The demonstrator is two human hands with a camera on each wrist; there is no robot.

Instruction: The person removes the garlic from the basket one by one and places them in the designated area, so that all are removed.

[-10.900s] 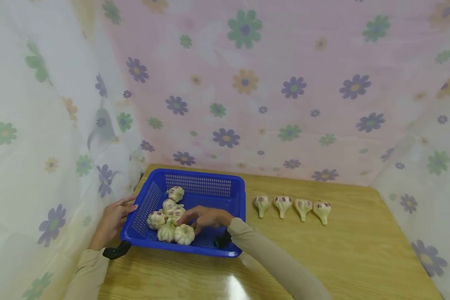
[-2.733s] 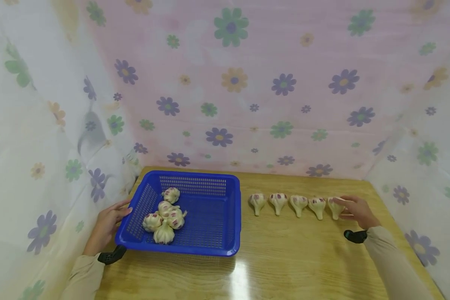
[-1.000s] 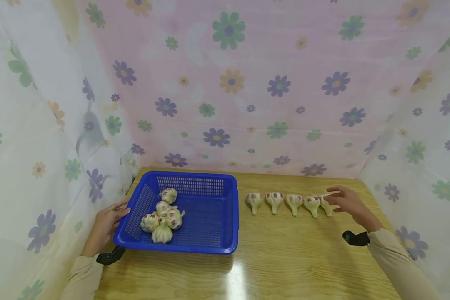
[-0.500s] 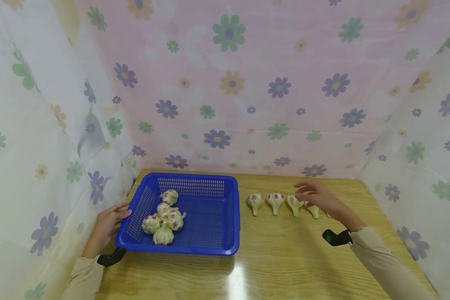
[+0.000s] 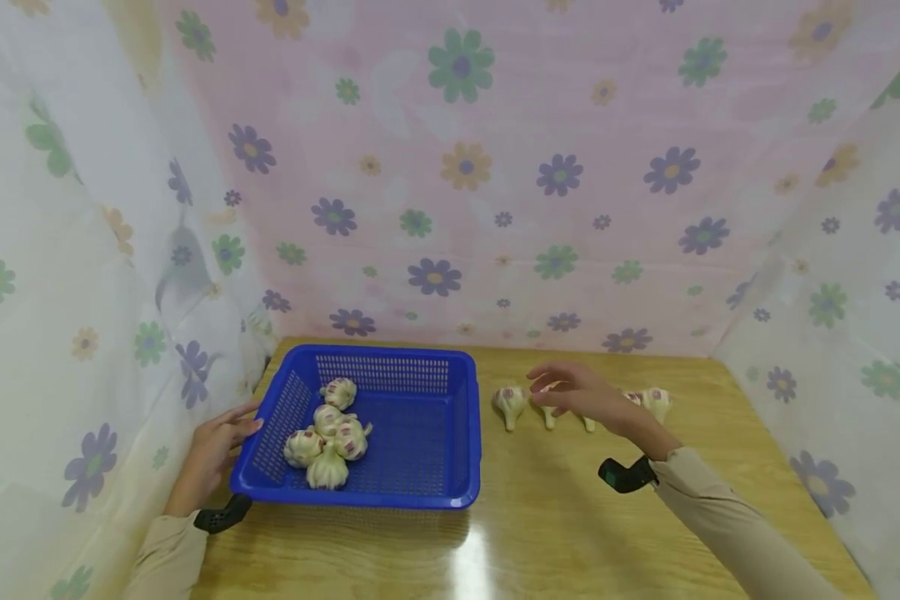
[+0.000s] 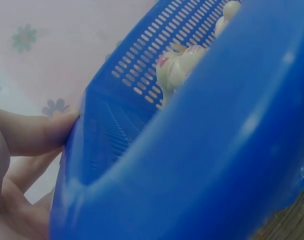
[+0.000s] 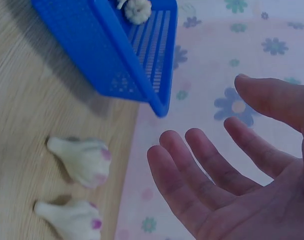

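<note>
In the head view my left hand (image 5: 213,454) holds the left side of a blue plastic basket (image 5: 465,433). The left wrist view has its thumb (image 6: 47,132) on the rim, with the other fingers outside the wall. Several white garlic bulbs with purple patches, such as this garlic bulb (image 5: 327,468), lie grouped in the basket's left half. My right hand (image 5: 588,400) hovers above a row of garlic bulbs on the table, holding nothing, fingers spread and slightly bent. It partly hides the row; the leftmost garlic bulb (image 5: 509,406) and the rightmost garlic bulb (image 5: 656,403) show.
The wooden table (image 5: 555,517) carries the basket on its left and the garlic row to the right. Flower-printed cloth (image 5: 495,167) hangs behind and along both sides. Each wrist wears a black device, like the right wrist device (image 5: 626,475).
My right hand, earlier in the basket, set a garlic bulb at the row's right end and let go. It has since moved left over the row. The left hand stays at the basket.
</note>
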